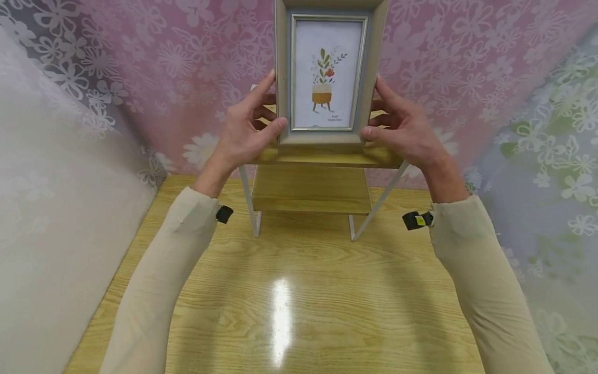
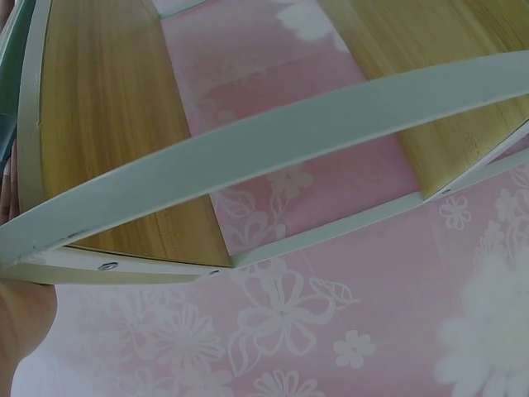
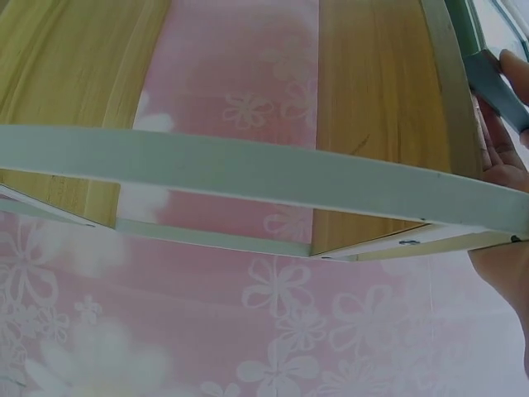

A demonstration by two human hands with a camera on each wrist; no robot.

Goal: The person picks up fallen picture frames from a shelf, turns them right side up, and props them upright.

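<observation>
A picture frame (image 1: 283, 78) with a pale wide border and a potted-plant print stands upright at the top of the head view. My left hand (image 1: 249, 122) grips its left side, thumb at the front near the lower corner and fingers toward the back. On the opposite side my right hand (image 1: 404, 124) holds it the same way, its thumb at the lower right corner. The frame's lower edge is at the top board of a small wooden shelf table (image 1: 310, 187); whether it touches is unclear. The right wrist view catches a frame corner (image 3: 496, 87) beside the right fingers.
White metal legs (image 1: 247, 200) support the table's two wooden boards. Behind it rises a pink flower-patterned wall (image 1: 187, 104), with a pale wall (image 1: 70, 208) at left and another floral wall (image 1: 551, 171) at right. Glossy wood-look floor (image 1: 336, 291) lies in front.
</observation>
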